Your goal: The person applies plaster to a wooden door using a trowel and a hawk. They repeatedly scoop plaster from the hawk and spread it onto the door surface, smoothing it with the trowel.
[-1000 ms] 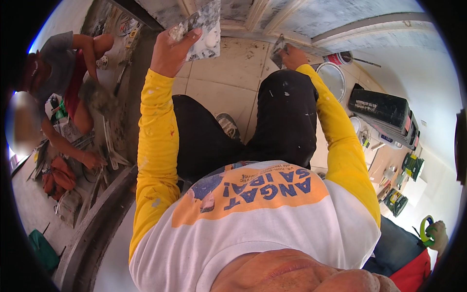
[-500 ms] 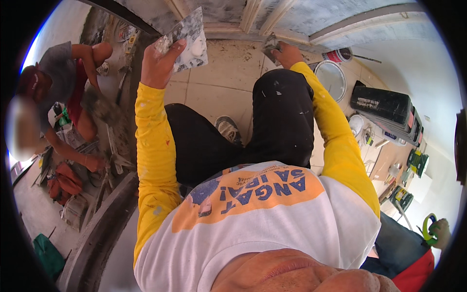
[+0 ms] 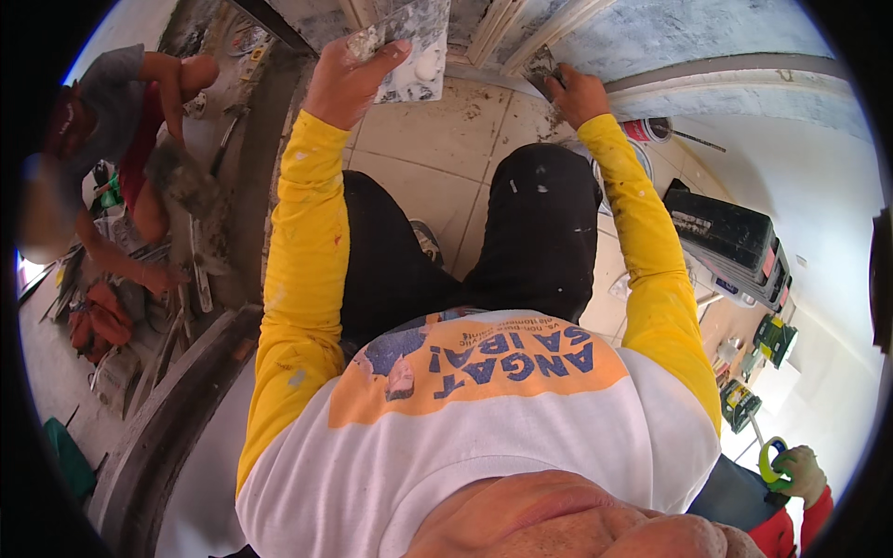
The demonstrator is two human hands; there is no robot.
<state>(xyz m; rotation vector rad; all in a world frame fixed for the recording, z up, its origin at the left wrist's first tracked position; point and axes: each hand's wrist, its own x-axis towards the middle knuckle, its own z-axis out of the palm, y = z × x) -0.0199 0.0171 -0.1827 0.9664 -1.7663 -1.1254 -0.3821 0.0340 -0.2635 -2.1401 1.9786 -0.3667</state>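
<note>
My left hand [image 3: 356, 79] is closed around the edge of a flat, square metal plate [image 3: 420, 58]. White putty is smeared on the plate, with a thicker dab near my thumb. Fingers wrapped, my right hand [image 3: 580, 96] grips a putty knife [image 3: 539, 69] with a grey, stained blade. The blade is up at the moulding [image 3: 549, 35] of a panelled, door-like surface [image 3: 651, 39] in front of me; whether it touches cannot be made out. The plate is held just left of the knife, near the same panel.
A white bucket [image 3: 642, 166] and a red-labelled can [image 3: 648, 130] stand right, behind my right forearm. Farther right are stacked black cases [image 3: 721, 228]. At left a crouching co-worker [image 3: 112, 112] reaches over tools. Another person's gloved hand [image 3: 800, 471] holds green tape at lower right.
Both my hands have moved right, and the knife has come up from over the floor to the panel's moulding. The view has shifted, and my right arm now covers more of the bucket.
</note>
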